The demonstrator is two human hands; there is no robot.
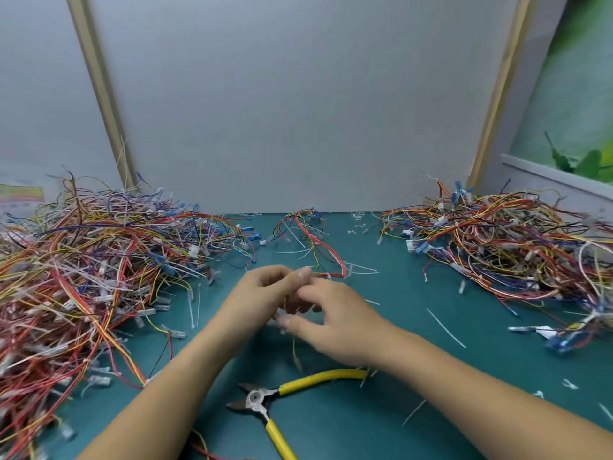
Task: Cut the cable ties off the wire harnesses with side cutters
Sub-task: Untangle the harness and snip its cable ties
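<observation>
Head view: left hand [265, 288] and right hand [335, 322] both pinch one harness [319, 242], fingers curled.
Side cutters [257, 398] lie toward the counter [431, 376] front edge, tips pointing left; the right hand is nearer.

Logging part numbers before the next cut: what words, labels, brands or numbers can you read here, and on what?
Nothing is legible.
Colourful sheet behind the left wire pile: print too blurred to read.
Side cutters: no brand or number visible.
White tag by the right wire pile: too small to read.
</observation>
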